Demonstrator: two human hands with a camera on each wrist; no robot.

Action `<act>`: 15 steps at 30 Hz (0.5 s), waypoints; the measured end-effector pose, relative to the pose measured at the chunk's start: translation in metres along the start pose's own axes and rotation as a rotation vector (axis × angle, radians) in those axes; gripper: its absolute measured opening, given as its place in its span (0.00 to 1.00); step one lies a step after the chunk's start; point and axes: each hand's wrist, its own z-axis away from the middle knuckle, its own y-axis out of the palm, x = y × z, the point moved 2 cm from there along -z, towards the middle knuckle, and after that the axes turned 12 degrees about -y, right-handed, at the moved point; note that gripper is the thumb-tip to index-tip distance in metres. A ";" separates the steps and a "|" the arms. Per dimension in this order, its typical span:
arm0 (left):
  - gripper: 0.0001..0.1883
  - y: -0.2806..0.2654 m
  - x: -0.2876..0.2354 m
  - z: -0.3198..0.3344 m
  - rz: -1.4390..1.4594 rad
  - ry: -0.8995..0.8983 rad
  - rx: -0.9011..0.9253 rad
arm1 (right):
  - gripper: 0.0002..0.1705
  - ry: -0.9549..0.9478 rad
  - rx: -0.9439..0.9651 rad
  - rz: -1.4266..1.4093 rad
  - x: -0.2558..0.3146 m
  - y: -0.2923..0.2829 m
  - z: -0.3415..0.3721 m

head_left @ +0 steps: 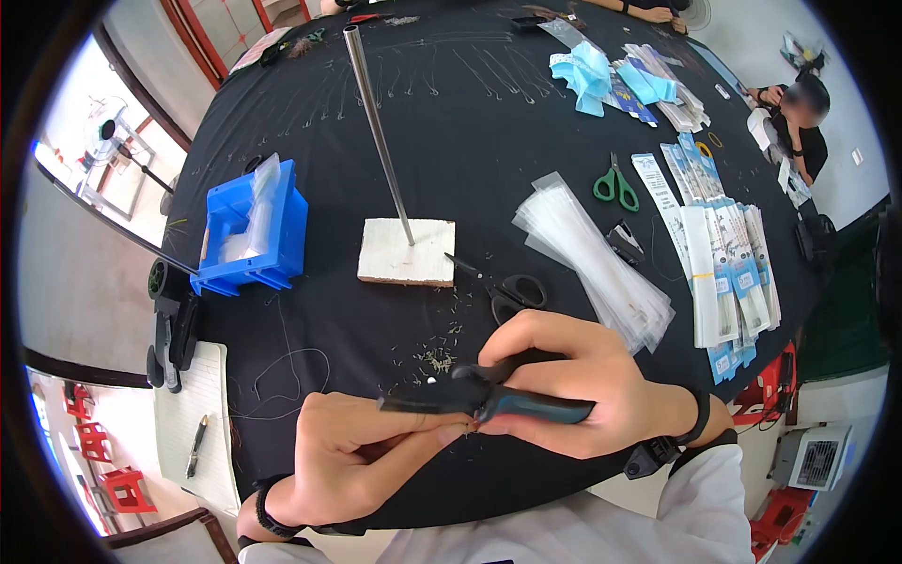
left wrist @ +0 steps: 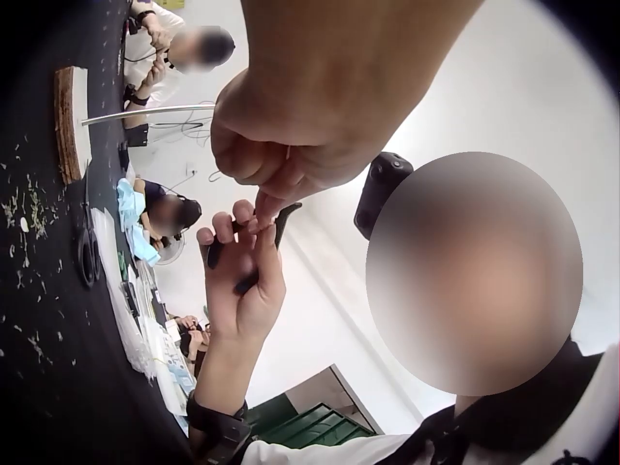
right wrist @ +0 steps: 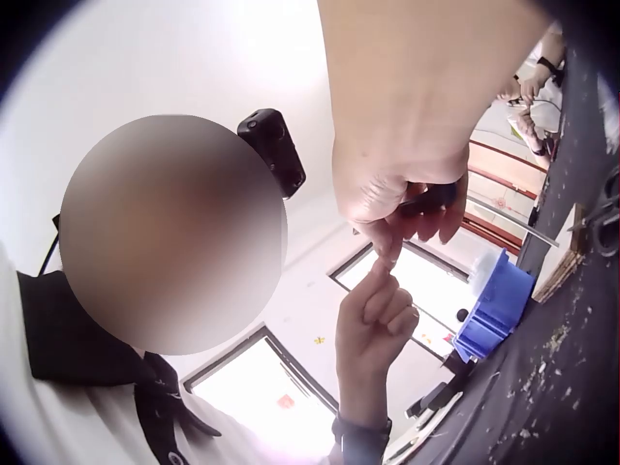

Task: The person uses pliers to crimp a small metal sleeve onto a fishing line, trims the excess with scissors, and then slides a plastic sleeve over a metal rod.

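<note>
In the head view the right hand (head_left: 573, 381) holds dark-handled pliers (head_left: 536, 405), their jaws toward the left over the other hand's fingers. The left hand (head_left: 362, 451) pinches something tiny between thumb and index finger, too small to make out. Both hands' fingertips meet close together near the table's front edge. In the left wrist view the left hand (left wrist: 291, 136) is above, the right hand (left wrist: 247, 286) facing it with the pliers' dark handles in its palm. In the right wrist view the right hand (right wrist: 402, 184) touches or nearly touches the left hand's (right wrist: 373, 320) fingertips.
Beyond the hands stand a metal rod (head_left: 381, 136) in a white block (head_left: 407, 254), black scissors (head_left: 507, 291) and small clippings (head_left: 437, 360). A blue bin (head_left: 252, 230) and notebook (head_left: 199, 423) lie left; clear sleeves (head_left: 601, 268), green scissors (head_left: 615, 188) and packets (head_left: 733, 273) right.
</note>
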 end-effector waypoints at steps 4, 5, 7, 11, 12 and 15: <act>0.08 0.001 -0.004 0.001 -0.021 0.017 -0.009 | 0.08 -0.075 -0.011 0.059 0.000 0.000 0.001; 0.08 0.000 -0.004 0.002 -0.026 0.000 -0.005 | 0.09 -0.089 -0.018 0.067 0.001 0.000 0.001; 0.08 -0.001 -0.005 0.002 -0.036 -0.050 0.009 | 0.09 -0.116 -0.031 0.082 0.001 0.000 0.002; 0.08 0.002 -0.002 0.001 0.026 -0.157 0.010 | 0.14 -0.174 -0.001 0.149 -0.001 0.000 0.004; 0.08 0.003 0.000 0.000 0.062 -0.177 -0.002 | 0.14 -0.198 0.000 0.173 -0.002 0.001 0.004; 0.07 0.003 0.005 -0.001 0.118 -0.222 0.022 | 0.14 -0.205 0.019 0.219 -0.003 0.002 0.004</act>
